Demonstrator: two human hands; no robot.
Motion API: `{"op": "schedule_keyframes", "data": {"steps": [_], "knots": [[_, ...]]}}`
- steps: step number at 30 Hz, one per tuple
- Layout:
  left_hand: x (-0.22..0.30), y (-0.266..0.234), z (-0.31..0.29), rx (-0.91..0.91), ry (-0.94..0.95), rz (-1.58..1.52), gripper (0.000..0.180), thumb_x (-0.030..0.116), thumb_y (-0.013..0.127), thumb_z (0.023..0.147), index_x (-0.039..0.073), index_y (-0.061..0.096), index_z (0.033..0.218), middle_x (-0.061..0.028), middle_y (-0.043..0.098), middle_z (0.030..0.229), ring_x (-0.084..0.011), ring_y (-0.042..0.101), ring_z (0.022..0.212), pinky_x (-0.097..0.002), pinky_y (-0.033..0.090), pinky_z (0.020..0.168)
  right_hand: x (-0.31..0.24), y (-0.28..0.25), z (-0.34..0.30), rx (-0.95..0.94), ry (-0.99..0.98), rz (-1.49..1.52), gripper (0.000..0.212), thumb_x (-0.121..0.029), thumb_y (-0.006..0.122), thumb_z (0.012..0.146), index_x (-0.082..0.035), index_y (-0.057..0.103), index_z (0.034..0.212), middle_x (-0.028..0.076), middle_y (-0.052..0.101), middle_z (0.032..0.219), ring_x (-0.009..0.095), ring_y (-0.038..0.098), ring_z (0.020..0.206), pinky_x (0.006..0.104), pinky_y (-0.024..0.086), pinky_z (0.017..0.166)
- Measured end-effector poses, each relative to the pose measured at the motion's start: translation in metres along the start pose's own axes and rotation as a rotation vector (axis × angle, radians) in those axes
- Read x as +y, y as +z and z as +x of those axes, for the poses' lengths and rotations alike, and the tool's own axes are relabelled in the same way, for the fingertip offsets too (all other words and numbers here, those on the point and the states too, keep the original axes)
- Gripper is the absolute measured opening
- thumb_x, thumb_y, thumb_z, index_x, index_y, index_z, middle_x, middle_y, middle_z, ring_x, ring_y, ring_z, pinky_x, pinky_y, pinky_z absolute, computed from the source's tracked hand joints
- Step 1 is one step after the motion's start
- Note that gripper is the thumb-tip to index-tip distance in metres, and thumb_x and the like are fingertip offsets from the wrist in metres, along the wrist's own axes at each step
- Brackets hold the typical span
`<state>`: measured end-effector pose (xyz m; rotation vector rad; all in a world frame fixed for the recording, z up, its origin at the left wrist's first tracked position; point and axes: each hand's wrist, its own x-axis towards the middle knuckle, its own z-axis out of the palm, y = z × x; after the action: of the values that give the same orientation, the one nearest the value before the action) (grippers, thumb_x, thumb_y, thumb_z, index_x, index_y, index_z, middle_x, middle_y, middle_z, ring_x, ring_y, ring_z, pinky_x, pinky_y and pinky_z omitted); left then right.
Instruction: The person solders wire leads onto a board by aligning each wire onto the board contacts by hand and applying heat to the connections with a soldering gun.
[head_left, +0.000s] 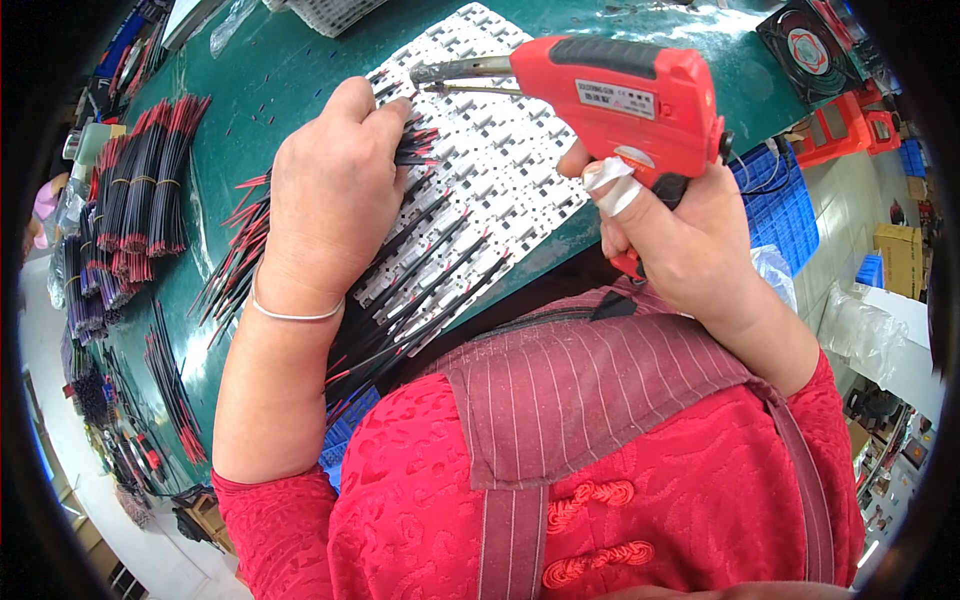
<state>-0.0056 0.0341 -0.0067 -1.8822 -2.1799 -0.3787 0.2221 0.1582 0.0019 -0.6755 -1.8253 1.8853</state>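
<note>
While the right hand point(690, 240) gripped the red soldering gun point(625, 95), the left hand point(335, 185), fingers curled together, held black-and-red wires point(418, 158) close by its tip; both worked above the white panel point(510, 135), near the green table point(250, 95)'s front edge; speckled open surface lay leftward, short of the tied bundles point(150, 185).

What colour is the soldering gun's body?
The gun's body is red with a black top strip, best seen in the head view.

Light glares off the green workbench point(240, 95) near its far edge, black fan point(775, 38) at the far right corner; beyond, pale floor point(842, 200) runs past a cardboard box point(897, 260)!
</note>
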Motion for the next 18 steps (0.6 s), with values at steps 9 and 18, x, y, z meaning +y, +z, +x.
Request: {"op": "schedule_keyframes", "data": {"steps": [9,18], "knots": [[0.0018,0.0018,-0.0003,-0.004,-0.005,-0.010,0.038,0.004,0.079,0.065,0.003,0.069,0.101,-0.0128,0.058,0.091,-0.0340,0.065,0.078,-0.0428,0.054,0.069,-0.0007,0.0003,-0.0022,0.011,0.002,0.001,0.026,-0.008,0.068,0.092,0.001,0.063,0.116,0.003,0.068,0.092,0.006,0.057,0.064,0.0225,0.047,0.055],[0.0010,0.0019,-0.0014,0.008,-0.012,-0.011,0.035,0.004,0.079,0.065,0.003,0.070,0.099,-0.0126,0.058,0.090,-0.0341,0.065,0.077,-0.0426,0.054,0.068,-0.0005,0.0024,-0.0006,0.041,-0.058,-0.020,0.025,-0.015,0.069,0.093,0.000,0.065,0.113,0.003,0.067,0.088,0.006,0.056,0.061,0.0230,0.046,0.053]]}}
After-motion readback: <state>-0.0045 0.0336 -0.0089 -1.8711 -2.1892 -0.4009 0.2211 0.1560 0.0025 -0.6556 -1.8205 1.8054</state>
